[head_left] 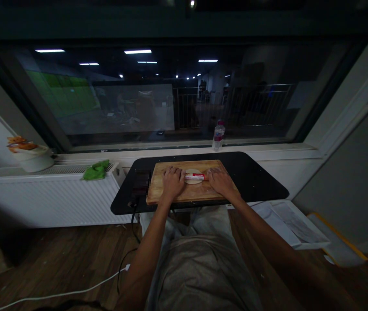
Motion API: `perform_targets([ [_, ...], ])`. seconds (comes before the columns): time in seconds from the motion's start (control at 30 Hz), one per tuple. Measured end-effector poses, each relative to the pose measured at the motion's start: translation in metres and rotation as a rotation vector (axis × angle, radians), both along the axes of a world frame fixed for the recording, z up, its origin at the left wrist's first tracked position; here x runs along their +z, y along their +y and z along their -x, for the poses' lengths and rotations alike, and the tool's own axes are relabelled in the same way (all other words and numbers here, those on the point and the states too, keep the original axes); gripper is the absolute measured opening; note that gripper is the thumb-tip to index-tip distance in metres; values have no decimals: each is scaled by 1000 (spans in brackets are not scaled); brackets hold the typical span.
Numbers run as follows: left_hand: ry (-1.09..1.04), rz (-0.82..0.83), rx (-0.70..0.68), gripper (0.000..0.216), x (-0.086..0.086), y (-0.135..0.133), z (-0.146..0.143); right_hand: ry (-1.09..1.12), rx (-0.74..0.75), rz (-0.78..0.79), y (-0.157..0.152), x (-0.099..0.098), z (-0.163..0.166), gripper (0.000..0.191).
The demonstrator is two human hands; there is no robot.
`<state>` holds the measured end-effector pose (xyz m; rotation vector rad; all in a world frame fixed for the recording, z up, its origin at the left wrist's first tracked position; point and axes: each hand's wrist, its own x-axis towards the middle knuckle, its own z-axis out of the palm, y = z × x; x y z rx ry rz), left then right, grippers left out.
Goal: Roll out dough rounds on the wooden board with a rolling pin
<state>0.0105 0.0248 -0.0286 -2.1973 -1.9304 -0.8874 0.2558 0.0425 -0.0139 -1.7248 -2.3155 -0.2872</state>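
A rolling pin (195, 176) with a white and red wrapper lies crosswise over a flat, pale round of dough (193, 182). Both rest on a wooden cutting board (188, 197). My left hand (173, 182) is closed over the pin's left end, and my right hand (220, 181) covers its right end. The ends themselves are hidden under my fingers. Part of the dough shows above and below the pin, between my two hands.
Under the board is a black table (252, 181), with a dark blurred object (141, 182) and cable at its left. A plastic bottle (218, 136) stands on the windowsill. A green cloth (96, 170) and a white pot (35, 160) sit on the radiator (57, 198).
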Motion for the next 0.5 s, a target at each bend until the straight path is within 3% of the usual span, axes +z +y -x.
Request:
perform_targets([
  [0.17,10,-32,2,40,-1,0,0,-57,55,-15,22,-2,-3,60],
  [0.5,-11,-19,15,39,-2,0,-2,-104,28,72,66,5,2,51],
])
